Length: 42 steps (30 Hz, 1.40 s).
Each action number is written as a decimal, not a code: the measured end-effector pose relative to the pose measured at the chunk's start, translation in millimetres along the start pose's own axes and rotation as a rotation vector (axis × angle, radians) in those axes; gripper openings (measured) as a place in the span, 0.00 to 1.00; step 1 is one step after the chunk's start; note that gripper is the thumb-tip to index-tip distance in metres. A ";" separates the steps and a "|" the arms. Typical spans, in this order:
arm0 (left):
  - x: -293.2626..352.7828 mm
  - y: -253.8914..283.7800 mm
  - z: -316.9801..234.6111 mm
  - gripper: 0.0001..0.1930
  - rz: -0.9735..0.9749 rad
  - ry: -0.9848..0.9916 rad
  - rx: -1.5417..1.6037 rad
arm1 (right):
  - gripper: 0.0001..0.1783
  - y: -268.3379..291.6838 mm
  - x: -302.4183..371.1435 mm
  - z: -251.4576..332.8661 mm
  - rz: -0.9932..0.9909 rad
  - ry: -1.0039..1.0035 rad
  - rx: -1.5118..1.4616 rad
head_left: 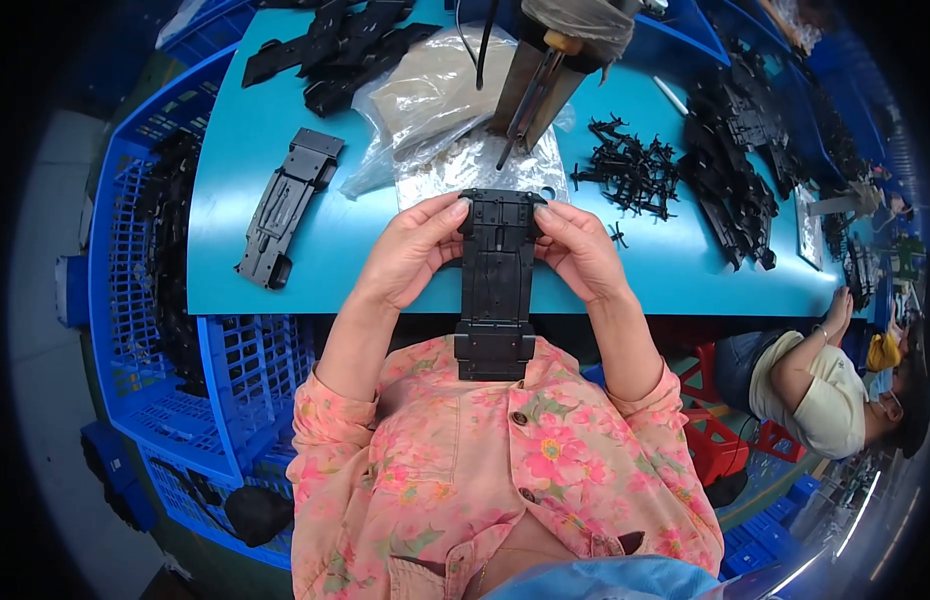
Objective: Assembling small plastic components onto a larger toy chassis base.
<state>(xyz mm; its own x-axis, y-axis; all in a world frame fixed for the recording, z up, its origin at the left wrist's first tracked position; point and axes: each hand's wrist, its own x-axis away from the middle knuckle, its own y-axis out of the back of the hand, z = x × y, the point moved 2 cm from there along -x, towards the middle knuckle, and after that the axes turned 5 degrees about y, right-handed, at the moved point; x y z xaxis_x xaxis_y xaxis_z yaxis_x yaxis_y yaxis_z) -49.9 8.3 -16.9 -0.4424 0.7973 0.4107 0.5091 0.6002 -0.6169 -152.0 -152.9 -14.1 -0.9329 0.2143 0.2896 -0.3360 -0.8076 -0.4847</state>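
A black plastic toy-car chassis is held upright in front of my chest, at the table's near edge. My left hand grips its far left corner, thumb on the face and fingers curled behind. On the opposite corner, my right hand holds it the same way. Just beyond the held part stands a bench machine with a thin rod pointing down. Another black chassis lies flat on the table to the left. A heap of small black plastic parts is spread to the right.
More black chassis lie in a pile at the far left and a stack on the right. Clear plastic bags surround the machine. A blue crate with black parts stands left of the table. A co-worker sits at right.
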 end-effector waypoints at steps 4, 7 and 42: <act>-2.8 1.6 0.4 0.16 -0.008 0.015 0.038 | 0.13 6.5 -4.6 -3.0 0.042 0.014 -0.045; -2.9 1.1 -1.0 0.17 -0.020 0.022 0.046 | 0.12 3.2 -5.3 -3.5 0.017 0.015 -0.091; -6.7 -17.1 -18.8 0.15 0.046 0.014 0.032 | 0.13 -1.5 1.0 12.0 0.013 0.167 -0.104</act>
<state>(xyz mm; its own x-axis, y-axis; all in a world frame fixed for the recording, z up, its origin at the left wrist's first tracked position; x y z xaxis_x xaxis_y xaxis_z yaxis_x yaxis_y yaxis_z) -41.8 -6.2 3.5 -0.4085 0.8249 0.3907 0.5050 0.5608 -0.6561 -150.9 -158.0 -3.1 -0.9430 0.2990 0.1463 -0.3272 -0.7519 -0.5724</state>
